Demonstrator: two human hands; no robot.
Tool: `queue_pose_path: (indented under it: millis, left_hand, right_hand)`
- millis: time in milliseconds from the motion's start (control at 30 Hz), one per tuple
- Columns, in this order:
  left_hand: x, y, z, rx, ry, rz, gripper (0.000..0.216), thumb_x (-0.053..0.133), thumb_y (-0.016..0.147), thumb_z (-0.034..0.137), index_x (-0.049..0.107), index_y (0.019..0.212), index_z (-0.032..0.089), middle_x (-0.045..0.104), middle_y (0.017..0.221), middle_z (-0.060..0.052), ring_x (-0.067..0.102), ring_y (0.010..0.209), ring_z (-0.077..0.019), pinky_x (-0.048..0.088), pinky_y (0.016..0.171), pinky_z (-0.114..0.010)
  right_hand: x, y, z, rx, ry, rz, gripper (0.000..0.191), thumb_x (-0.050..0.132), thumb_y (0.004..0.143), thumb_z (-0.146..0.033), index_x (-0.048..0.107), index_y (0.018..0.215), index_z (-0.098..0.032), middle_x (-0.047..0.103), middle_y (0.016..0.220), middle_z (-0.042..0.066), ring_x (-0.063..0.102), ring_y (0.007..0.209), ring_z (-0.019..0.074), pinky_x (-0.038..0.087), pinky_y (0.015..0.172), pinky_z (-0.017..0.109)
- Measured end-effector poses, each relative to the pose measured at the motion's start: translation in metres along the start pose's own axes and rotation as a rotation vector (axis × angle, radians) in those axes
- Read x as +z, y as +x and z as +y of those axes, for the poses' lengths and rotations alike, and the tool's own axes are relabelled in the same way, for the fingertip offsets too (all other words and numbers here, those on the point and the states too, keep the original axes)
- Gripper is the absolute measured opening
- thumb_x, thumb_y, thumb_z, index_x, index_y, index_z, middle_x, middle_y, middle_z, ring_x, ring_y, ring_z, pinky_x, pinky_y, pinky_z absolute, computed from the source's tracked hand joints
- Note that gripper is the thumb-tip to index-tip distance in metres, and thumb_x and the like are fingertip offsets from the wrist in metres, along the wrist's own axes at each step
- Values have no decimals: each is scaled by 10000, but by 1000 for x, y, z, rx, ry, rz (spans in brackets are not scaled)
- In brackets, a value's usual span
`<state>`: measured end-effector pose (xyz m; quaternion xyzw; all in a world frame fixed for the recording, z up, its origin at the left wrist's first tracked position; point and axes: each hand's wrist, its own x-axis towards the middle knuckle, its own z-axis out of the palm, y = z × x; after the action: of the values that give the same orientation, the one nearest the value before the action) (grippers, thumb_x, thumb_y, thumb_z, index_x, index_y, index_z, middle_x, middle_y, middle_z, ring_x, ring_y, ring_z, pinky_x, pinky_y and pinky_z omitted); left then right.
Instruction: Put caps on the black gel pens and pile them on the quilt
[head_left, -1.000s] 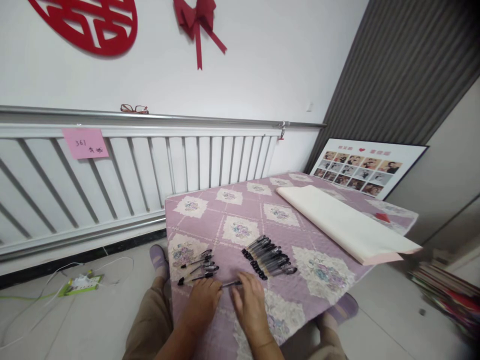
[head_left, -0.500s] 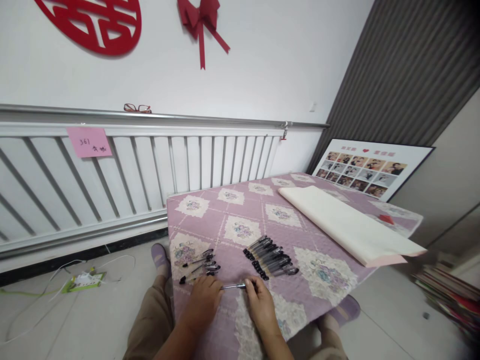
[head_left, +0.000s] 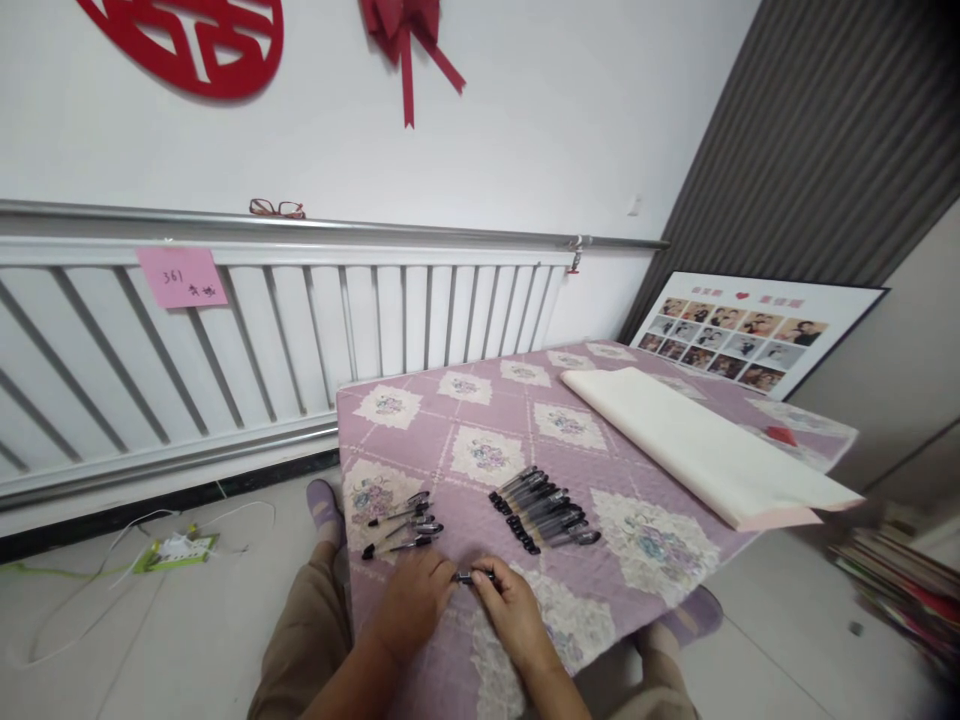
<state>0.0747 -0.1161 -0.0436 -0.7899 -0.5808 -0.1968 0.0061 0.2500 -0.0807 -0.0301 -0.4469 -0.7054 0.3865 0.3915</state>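
Note:
Between my two hands is a black pen (head_left: 464,577), mostly covered by fingers. My left hand (head_left: 417,598) is closed around its left end, and my right hand (head_left: 508,608) pinches its right part with thumb and fingers. Only a short dark piece of it shows in the gap. Just beyond my left hand lie several pens (head_left: 403,522) with black ends, loosely side by side. Beyond my right hand is a tight slanted row of several black pens (head_left: 544,512). All lie on a purple, flower-patterned cloth (head_left: 420,448) covering the table.
A large cream sheet (head_left: 667,435), partly rolled, covers the table's right side. A small red item (head_left: 781,435) lies past it. A photo board (head_left: 750,335) leans at the back right. Behind stands a white radiator (head_left: 390,315). A power strip (head_left: 176,552) lies on the floor at left.
My hands have come closer together, my right hand moving left. The thin silvery length of pen seen between them before is hidden, and a short black piece shows there now. The camera view has shifted slightly.

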Motion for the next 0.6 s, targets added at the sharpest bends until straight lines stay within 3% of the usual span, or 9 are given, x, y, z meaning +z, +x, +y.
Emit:
queue_pose_path:
  millis: [267, 500, 600]
  left_hand:
    - [-10, 1, 2, -41, -23, 7, 134, 476, 925, 232, 606, 954, 226, 619, 894, -21, 581, 852, -189, 450, 762, -304]
    - [-14, 1, 2, -121, -69, 52, 165, 448, 922, 215, 612, 908, 220, 623, 883, -25, 585, 829, -185, 456, 752, -301]
    - [-13, 1, 1, -120, -78, 68, 166, 449, 920, 222, 614, 910, 223, 621, 880, -26, 585, 828, -192, 455, 754, -310]
  right_hand:
    - [-1, 2, 5, 60, 90, 107, 303, 546, 818, -480, 652, 795, -197, 616, 655, -1, 550, 614, 166, 442, 580, 253]
    - [-9, 1, 6, 101, 63, 414, 325, 523, 818, -491, 641, 800, -188, 658, 711, 31, 598, 691, 198, 488, 662, 293]
    - [-2, 2, 13, 72, -10, 393, 271, 545, 804, -443, 632, 835, -189, 685, 781, 50, 626, 744, 209, 501, 701, 305]
